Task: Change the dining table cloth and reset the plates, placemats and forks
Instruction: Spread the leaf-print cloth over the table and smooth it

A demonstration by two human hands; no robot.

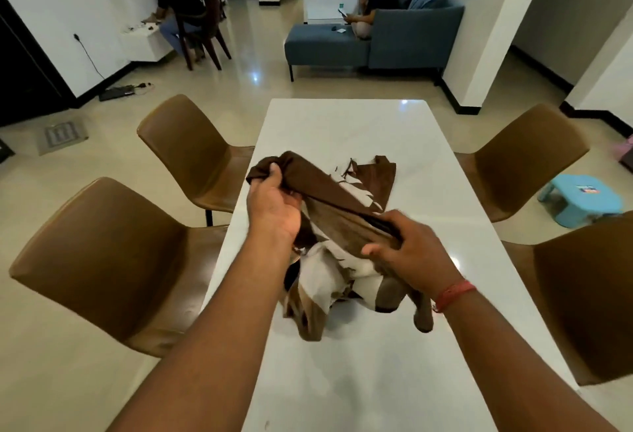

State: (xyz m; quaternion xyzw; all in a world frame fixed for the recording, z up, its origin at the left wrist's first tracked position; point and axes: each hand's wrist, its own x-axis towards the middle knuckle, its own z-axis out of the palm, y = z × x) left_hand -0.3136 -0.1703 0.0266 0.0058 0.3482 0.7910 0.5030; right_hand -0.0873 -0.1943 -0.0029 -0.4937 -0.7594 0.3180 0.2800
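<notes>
A bunched brown and white table cloth (346,222) is held up over the middle of the white dining table (342,123). My left hand (274,205) grips a dark brown fold at its upper left. My right hand (407,246) grips the cloth's brown edge lower on the right. Loose folds hang beneath both hands and touch the tabletop. No plates, placemats or forks are in view.
Two brown chairs (113,260) stand along the table's left side and two (524,157) along the right. A blue stool (582,198) sits on the floor at the right. Beyond are a blue sofa (404,38) with a seated person and another person on a chair (198,27).
</notes>
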